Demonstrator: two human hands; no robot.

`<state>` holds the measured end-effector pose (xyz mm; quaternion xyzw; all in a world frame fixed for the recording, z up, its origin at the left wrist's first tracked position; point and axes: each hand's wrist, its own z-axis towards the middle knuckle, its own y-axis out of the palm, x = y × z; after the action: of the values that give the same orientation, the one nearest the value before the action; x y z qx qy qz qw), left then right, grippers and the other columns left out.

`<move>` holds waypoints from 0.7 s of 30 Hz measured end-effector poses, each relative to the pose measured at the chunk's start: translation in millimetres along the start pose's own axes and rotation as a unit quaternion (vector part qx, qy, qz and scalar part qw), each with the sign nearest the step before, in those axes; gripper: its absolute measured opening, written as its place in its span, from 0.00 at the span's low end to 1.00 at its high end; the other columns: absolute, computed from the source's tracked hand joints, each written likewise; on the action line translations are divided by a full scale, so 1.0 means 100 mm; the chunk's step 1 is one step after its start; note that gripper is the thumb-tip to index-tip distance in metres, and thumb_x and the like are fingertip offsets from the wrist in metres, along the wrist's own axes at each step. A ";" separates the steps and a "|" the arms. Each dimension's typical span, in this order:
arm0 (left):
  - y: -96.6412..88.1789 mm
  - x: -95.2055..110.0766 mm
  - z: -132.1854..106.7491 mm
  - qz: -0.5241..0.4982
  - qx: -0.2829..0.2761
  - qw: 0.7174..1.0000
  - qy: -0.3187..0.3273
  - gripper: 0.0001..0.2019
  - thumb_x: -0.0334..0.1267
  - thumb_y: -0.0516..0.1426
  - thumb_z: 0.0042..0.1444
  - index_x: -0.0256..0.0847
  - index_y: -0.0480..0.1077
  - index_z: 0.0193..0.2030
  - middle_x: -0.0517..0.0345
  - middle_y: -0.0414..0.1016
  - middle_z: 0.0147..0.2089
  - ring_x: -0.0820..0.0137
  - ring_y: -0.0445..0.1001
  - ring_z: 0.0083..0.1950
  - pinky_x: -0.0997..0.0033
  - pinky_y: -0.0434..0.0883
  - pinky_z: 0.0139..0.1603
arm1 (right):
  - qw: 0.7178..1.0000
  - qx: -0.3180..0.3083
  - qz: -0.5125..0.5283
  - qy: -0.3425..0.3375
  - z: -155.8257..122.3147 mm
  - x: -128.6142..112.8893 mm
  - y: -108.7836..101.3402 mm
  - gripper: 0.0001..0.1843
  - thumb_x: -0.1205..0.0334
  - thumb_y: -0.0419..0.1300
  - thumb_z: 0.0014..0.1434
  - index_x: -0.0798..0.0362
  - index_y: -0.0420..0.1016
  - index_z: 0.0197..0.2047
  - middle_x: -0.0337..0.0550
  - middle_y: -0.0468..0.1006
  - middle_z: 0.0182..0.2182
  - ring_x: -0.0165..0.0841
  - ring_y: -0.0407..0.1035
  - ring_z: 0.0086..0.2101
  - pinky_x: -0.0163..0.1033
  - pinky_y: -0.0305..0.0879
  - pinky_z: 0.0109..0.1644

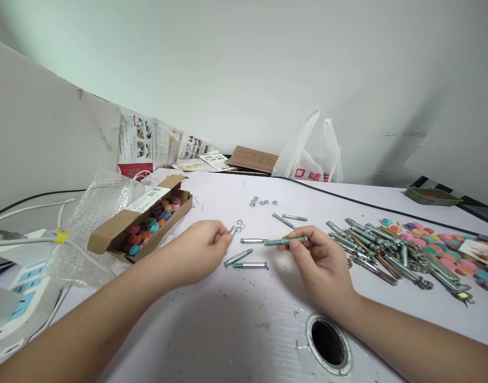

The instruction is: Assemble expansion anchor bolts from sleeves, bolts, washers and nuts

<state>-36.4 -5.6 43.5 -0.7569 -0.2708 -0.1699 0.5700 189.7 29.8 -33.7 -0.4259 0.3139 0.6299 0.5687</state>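
My right hand [318, 260] grips a threaded bolt [282, 242] between thumb and fingers, its shank pointing left. My left hand [204, 247] is closed in a pinch on a short silvery metal piece [233, 230]; the fingers hide most of it. Beside those fingertips lie a few washers [240, 222]. Between the hands a sleeve anchor bolt [252, 241] rests on the table, with another sleeve anchor [250, 265] below it and one lying slantwise [238, 258]. Farther back are two bare bolts [295, 217] and several hex nuts [263, 202].
A pile of bolts [381, 247] and many coloured discs [447, 250] cover the right side. At left stand an open cardboard box [148, 223] of discs, bubble wrap [92, 223] and a power strip [26, 298]. A round table hole [327, 343] is near my right forearm; a plastic bag [308, 154] stands behind.
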 end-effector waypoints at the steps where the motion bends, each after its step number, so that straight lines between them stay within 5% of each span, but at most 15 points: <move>1: 0.05 0.07 0.07 -0.110 -0.022 0.993 0.016 0.19 0.55 0.48 0.65 0.43 0.65 0.51 0.55 0.74 0.39 0.66 0.71 0.36 0.67 0.63 0.35 | 1.000 0.004 -0.006 -0.012 0.04 0.03 -0.01 0.06 0.59 0.60 0.66 0.53 0.71 0.42 0.44 0.80 0.33 0.32 0.76 0.35 0.36 0.70 0.39; 3: 0.18 0.17 0.20 -0.292 -0.063 0.954 0.022 0.21 0.49 0.53 0.65 0.40 0.61 0.59 0.55 0.73 0.41 0.70 0.70 0.40 0.69 0.66 0.44 | 0.999 0.003 -0.033 -0.041 0.07 0.07 -0.04 0.04 0.62 0.60 0.65 0.53 0.71 0.42 0.44 0.80 0.34 0.33 0.75 0.35 0.38 0.70 0.39; 6: 0.37 0.22 0.28 -0.496 -0.136 0.857 0.035 0.13 0.42 0.54 0.67 0.33 0.68 0.50 0.58 0.67 0.36 0.77 0.66 0.36 0.74 0.66 0.45 | 0.986 -0.038 -0.083 -0.140 0.00 0.03 -0.09 0.09 0.70 0.61 0.61 0.51 0.71 0.44 0.42 0.76 0.35 0.32 0.72 0.36 0.41 0.70 0.41; 10: 0.45 0.17 0.21 -0.602 -0.170 0.780 0.034 0.11 0.40 0.56 0.65 0.33 0.72 0.45 0.55 0.68 0.37 0.75 0.68 0.38 0.72 0.67 0.46 | 0.947 -0.108 -0.111 -0.281 -0.10 -0.13 -0.13 0.21 0.81 0.60 0.55 0.50 0.68 0.48 0.43 0.75 0.37 0.32 0.68 0.38 0.42 0.69 0.41; 16: 0.48 0.16 0.18 -0.631 -0.181 0.755 -0.006 0.07 0.35 0.58 0.62 0.32 0.72 0.36 0.51 0.72 0.40 0.71 0.71 0.42 0.69 0.68 0.51 | 0.925 -0.125 -0.157 -0.324 -0.09 -0.22 -0.12 0.24 0.83 0.60 0.54 0.52 0.66 0.50 0.46 0.75 0.36 0.32 0.66 0.37 0.43 0.68 0.40; 21: 0.49 0.14 0.18 -0.586 -0.168 0.792 0.027 0.11 0.42 0.60 0.61 0.34 0.72 0.37 0.54 0.69 0.38 0.73 0.67 0.39 0.72 0.66 0.45 | 0.936 -0.106 -0.145 -0.303 -0.12 -0.18 -0.14 0.22 0.81 0.59 0.55 0.51 0.67 0.49 0.45 0.74 0.36 0.33 0.66 0.37 0.43 0.68 0.39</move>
<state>3.7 4.6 8.1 -0.5323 -0.6140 -0.5344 0.2322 205.8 13.6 -21.3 -0.3138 -0.0069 0.6697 0.6731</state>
